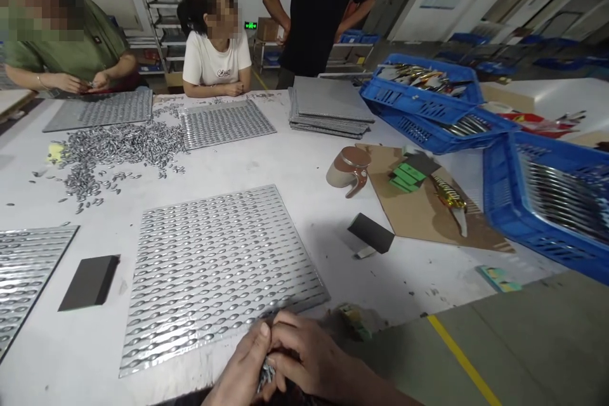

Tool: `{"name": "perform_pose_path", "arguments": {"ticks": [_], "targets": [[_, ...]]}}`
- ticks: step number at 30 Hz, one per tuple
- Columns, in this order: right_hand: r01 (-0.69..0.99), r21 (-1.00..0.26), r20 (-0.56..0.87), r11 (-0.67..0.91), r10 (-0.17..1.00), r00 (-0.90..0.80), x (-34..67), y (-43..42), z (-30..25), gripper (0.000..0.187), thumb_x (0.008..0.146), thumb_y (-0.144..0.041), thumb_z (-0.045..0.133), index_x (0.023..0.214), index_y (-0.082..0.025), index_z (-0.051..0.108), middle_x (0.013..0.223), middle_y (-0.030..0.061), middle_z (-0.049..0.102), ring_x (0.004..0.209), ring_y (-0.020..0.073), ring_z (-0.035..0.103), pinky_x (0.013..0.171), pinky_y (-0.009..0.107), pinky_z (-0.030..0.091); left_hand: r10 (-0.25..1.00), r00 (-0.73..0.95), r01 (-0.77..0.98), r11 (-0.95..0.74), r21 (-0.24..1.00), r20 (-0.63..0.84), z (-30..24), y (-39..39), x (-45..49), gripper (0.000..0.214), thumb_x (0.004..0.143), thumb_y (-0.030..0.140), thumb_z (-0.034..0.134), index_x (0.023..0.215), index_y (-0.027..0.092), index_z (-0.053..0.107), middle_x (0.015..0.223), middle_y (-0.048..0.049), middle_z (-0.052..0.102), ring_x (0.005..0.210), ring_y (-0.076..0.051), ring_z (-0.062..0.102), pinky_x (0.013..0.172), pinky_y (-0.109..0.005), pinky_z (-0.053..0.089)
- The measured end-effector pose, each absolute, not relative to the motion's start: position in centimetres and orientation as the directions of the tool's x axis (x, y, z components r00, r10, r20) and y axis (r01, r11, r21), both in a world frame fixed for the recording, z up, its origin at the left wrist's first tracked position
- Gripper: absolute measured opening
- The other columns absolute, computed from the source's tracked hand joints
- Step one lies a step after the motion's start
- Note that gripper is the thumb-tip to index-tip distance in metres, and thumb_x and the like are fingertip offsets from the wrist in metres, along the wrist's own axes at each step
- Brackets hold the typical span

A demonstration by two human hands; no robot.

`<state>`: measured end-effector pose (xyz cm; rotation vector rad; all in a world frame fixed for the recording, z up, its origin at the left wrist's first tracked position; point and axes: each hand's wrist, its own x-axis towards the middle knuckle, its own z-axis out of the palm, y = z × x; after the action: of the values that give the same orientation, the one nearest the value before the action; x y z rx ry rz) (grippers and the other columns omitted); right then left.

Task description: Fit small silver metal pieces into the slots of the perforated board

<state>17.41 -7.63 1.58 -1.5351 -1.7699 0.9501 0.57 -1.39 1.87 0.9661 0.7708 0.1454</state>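
Note:
At the table's near edge my left hand [241,363] is curled around several small silver oval pieces [266,373], partly visible between the fingers. Pressed against it, my right hand [304,347] has its fingers bent and pinched together; what lies between its fingertips is hidden. Just beyond both hands lies a flat sheet [214,266] covered in rows of shiny silver spindle-shaped pieces. To the left of that sheet sits a dark grey block [89,282]. A second sheet [28,279] with similar rows is cut off at the left edge.
A pile of loose silver pieces [128,143] lies at the far left, near two people. Stacked grey boards [328,101], a brown-lidded mug [345,171], cardboard [404,216] with a fishing lure [450,193], another dark block [371,233] and blue crates [499,203] occupy the right.

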Motion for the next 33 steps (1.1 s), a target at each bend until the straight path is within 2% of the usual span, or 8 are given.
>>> {"name": "perform_pose_path", "arguments": {"ticks": [4,7,9,11,16,23,29,33], "targets": [[0.5,-0.861,0.057,0.089,0.995,-0.08,16.9,-7.6,1.1,0.019,0.083,-0.019,0.057,0.068,-0.022,0.046,0.073,-0.0021,0.055,0.068,0.0143,0.054,0.061,0.026,0.039,0.416,0.748,0.214,0.586,0.781,-0.517,2.4,-1.2,0.7,0.064,0.093,0.077,0.045,0.111,0.019,0.064,0.065,-0.0008,0.059,0.058,-0.016,0.053,0.051,-0.027,0.036],[0.473,-0.88,0.066,0.055,0.998,0.007,17.0,-7.6,1.0,0.019,0.087,-0.019,0.054,0.069,-0.022,0.05,0.064,-0.0041,0.055,0.061,0.0131,0.053,0.06,0.025,0.039,0.42,0.744,0.217,0.584,0.782,-0.52,2.3,-1.0,0.8,0.065,0.094,0.077,0.041,0.091,0.018,0.067,0.06,-0.0008,0.058,0.05,-0.012,0.048,0.047,-0.025,0.03],[0.444,-0.895,0.015,-0.033,0.994,0.105,17.9,-7.7,1.0,0.016,0.09,-0.021,0.056,0.074,-0.022,0.056,0.063,-0.0043,0.059,0.06,0.0128,0.055,0.061,0.025,0.042,0.427,0.731,0.196,0.616,0.763,-0.533,1.8,-0.9,0.7,0.063,0.095,0.075,0.044,0.08,0.018,0.064,0.058,0.0003,0.057,0.044,-0.009,0.041,0.041,-0.024,0.02],[0.406,-0.903,-0.071,-0.142,0.98,0.186,19.4,-7.9,0.7,0.013,0.092,-0.026,0.057,0.081,-0.022,0.061,0.067,-0.0029,0.065,0.063,0.0141,0.06,0.063,0.026,0.045,0.442,0.706,0.153,0.668,0.729,-0.553,1.3,-0.9,0.5,0.056,0.093,0.072,0.052,0.084,0.018,0.064,0.059,0.0016,0.059,0.041,-0.007,0.036,0.039,-0.024,0.013],[0.375,-0.867,-0.232,-0.327,0.932,0.277,22.3,-8.7,-1.3,0.013,0.095,-0.029,0.055,0.089,-0.021,0.063,0.07,0.0,0.069,0.065,0.0182,0.066,0.061,0.028,0.05,0.416,0.68,0.153,0.725,0.671,-0.604,0.6,-0.9,0.0,0.05,0.092,0.066,0.059,0.094,0.017,0.064,0.066,0.0007,0.063,0.041,-0.005,0.034,0.04,-0.022,0.013],[0.724,-0.689,0.115,0.018,0.99,0.085,21.7,-8.1,-2.9,0.021,0.1,-0.016,0.044,0.088,-0.02,0.062,0.086,0.0046,0.067,0.08,0.0184,0.064,0.072,0.028,0.049,0.4,0.681,0.202,0.702,0.682,-0.614,0.7,-0.8,0.0,0.052,0.09,0.069,0.061,0.093,0.017,0.064,0.066,-0.0001,0.063,0.045,-0.006,0.038,0.041,-0.022,0.014],[0.753,-0.648,0.074,0.111,0.994,-0.083,23.0,-7.9,-3.1,0.027,0.095,-0.005,0.043,0.096,-0.02,0.065,0.097,0.0066,0.065,0.091,0.0206,0.064,0.079,0.031,0.051,0.409,0.672,0.205,0.699,0.686,-0.618,1.0,-0.7,0.2,0.054,0.087,0.071,0.063,0.093,0.017,0.064,0.066,0.0007,0.063,0.045,-0.006,0.038,0.04,-0.021,0.016],[0.727,-0.676,0.099,0.121,0.992,-0.073,23.5,-7.8,-2.5,0.027,0.095,-0.006,0.045,0.104,-0.02,0.066,0.099,0.0069,0.064,0.094,0.021,0.063,0.083,0.032,0.052,0.41,0.67,0.201,0.703,0.683,-0.619,1.3,-0.6,0.4,0.055,0.085,0.071,0.066,0.092,0.017,0.064,0.065,0.0015,0.063,0.043,-0.005,0.038,0.04,-0.021,0.015]]}}
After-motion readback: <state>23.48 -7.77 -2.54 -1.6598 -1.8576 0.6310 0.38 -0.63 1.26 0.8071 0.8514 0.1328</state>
